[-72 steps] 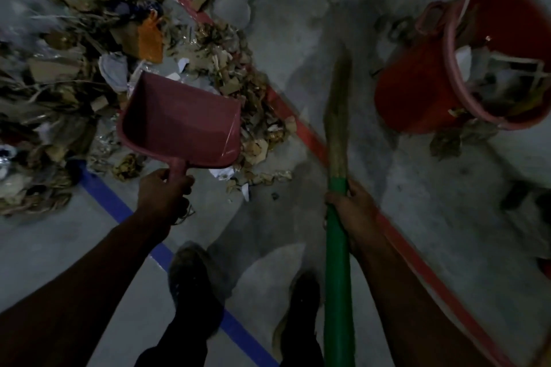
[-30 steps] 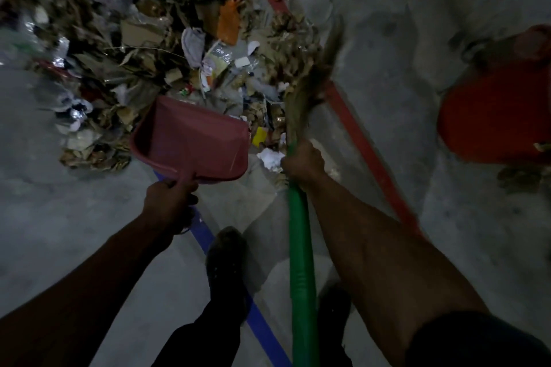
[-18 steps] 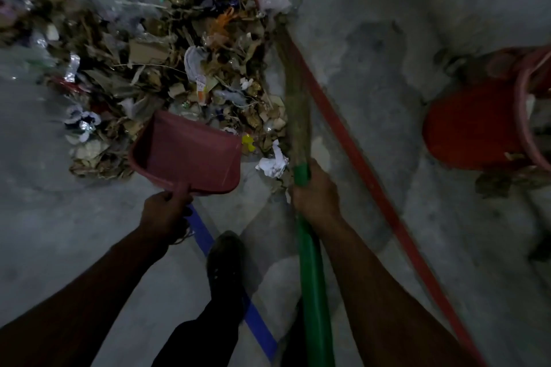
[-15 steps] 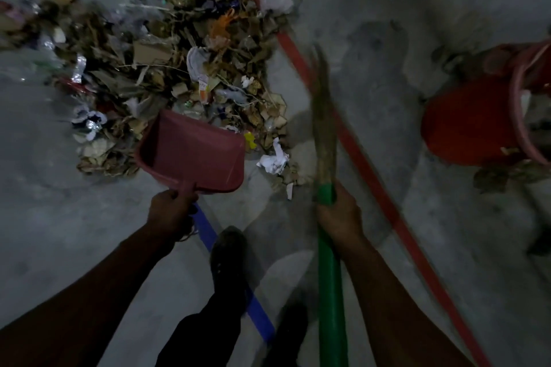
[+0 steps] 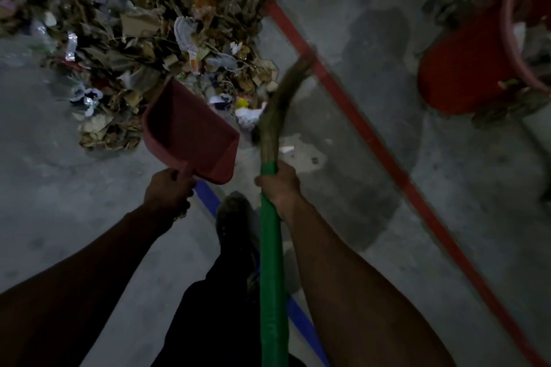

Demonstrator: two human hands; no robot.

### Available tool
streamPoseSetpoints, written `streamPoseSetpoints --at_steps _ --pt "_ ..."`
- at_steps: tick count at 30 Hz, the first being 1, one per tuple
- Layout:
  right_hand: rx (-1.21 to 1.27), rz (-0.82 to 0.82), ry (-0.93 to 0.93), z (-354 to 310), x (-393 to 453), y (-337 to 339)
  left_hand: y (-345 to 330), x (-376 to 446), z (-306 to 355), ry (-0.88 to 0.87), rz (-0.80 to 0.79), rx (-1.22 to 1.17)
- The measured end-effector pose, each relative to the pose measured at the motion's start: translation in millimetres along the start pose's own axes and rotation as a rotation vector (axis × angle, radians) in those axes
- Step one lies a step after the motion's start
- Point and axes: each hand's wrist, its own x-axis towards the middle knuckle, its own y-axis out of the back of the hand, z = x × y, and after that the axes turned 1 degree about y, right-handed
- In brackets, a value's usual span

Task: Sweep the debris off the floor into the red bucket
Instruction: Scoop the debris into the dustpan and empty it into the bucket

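Spreading across the upper left and upper centre of the frame, the loose heap of debris (image 5: 155, 36) lies on the floor: torn brown cardboard, dry leaves, crumpled white paper, foil scraps and an orange shred, jagged and tangled; its near edge reaches the mouth of the dull red plastic dustpan (image 5: 190, 131), which sits just left of centre, a shallow scoop with raised side walls and nothing visible inside it; the left hand (image 5: 168, 192) is wrapped round the dustpan's short handle at the pan's lower edge. Just right of centre the broom with a green wrapped handle and brown fibre bristles (image 5: 269, 247) runs up from the bottom edge; the right hand (image 5: 280, 185) grips it where the green ends, and the bristles curve up and right, blurred, beside a crumpled white paper and a small yellow bit at the heap's lower right. At the upper right edge stands the round red plastic bucket (image 5: 465, 68), well apart from the heap, its pink rim cut off by the frame; pale scraps show inside, too blurred to name, and brown litter lies at its base. The grey concrete floor (image 5: 372, 134) is mottled and dusty; a red painted line (image 5: 372, 140) crosses it diagonally between heap and bucket; a blue painted line (image 5: 208, 199) runs under the dustpan toward the bottom; a dark shoe (image 5: 234, 217) stands on it at centre.
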Motion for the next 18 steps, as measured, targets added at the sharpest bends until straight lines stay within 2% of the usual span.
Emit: streamPoseSetpoints --at_steps 5,9,13,15,18 --pt "0.083 0.131 0.053 26 -48 40 15 -29 -13 -0.007 0.003 -0.025" --pt "0.233 0.253 -0.119 74 -69 54 31 -40 -15 0.024 -0.024 -0.092" --pt "0.335 0.337 -0.381 111 -63 29 45 -21 -20 0.043 -0.060 -0.096" --pt "0.305 0.314 -0.412 112 -55 5 53 -2 -25 0.056 -0.081 -0.078" --pt "0.211 0.281 -0.358 90 -36 -43 69 26 -29 0.064 -0.110 -0.058"
